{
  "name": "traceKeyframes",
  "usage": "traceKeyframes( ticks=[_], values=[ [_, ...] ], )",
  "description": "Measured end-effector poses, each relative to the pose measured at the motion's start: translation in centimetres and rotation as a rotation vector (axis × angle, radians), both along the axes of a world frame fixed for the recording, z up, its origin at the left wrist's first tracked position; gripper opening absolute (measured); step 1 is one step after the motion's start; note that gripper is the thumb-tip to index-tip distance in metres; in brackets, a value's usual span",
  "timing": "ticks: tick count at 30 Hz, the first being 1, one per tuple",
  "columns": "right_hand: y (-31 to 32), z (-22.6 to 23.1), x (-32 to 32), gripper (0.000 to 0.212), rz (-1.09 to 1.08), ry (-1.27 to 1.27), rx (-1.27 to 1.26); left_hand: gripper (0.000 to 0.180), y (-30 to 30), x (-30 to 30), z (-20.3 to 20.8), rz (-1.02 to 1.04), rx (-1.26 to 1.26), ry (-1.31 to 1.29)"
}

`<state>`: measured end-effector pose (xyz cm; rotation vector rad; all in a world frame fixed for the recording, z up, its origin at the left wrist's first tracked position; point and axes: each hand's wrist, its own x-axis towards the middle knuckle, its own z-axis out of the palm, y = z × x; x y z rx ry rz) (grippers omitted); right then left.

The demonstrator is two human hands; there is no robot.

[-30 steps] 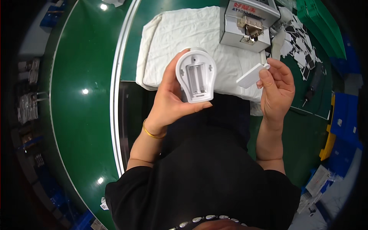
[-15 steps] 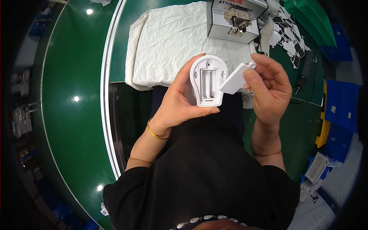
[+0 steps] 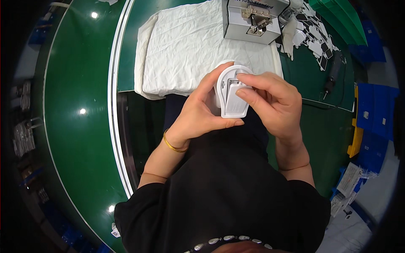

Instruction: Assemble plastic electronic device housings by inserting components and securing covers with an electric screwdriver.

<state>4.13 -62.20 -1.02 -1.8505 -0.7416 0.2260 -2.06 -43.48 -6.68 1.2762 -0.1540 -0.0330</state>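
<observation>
Left of its partner, the left hand (image 3: 195,110) curls round a white casing (image 3: 224,99); over the casing's battery recess (image 3: 233,82) a white cover (image 3: 237,102) sits askew, its upper end pinched by the right hand (image 3: 278,103).

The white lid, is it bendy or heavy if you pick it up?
Probably stiff: the lid looks flat with straight edges. Likely light, since it looks thin and the right hand holds just one end. Perhaps slightly slippery, because it looks smooth.
</observation>
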Motion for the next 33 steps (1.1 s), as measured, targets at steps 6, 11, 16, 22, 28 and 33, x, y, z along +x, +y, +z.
traceKeyframes(
  ticks=[6, 11, 16, 22, 28, 33],
  values=[
    [0.8, -0.9, 1.6, 0.045, 0.005, -0.279, -0.048, 0.108, -0.2, 0.1, -0.2, 0.007, -0.026, 0.006],
    [0.9, -2.9, 0.4, 0.068, 0.043, 0.556, 0.399, 0.071, -0.1, -0.1, 0.9, -0.069, -0.223, 0.069],
    [0.8, -3.4, -0.1, 0.071, 0.056, 0.365, 0.418, 0.048, -0.6, -0.2, 0.6, 0.018, 0.02, 0.052],
    [-0.5, -3.5, 0.2, 0.07, -0.03, 0.382, 0.383, 0.053, -1.4, 0.7, 0.0, 0.002, 0.116, 0.038],
    [-6.6, -4.2, 4.7, 0.064, -0.232, 0.328, 0.45, 0.103, -2.7, 1.4, -0.2, -0.087, 0.373, -0.125],
    [-19.7, -4.8, 15.1, 0.079, -1.268, -0.368, -0.685, 0.113, -3.0, 1.9, -1.1, -0.014, 0.49, -0.134]
  ],
)
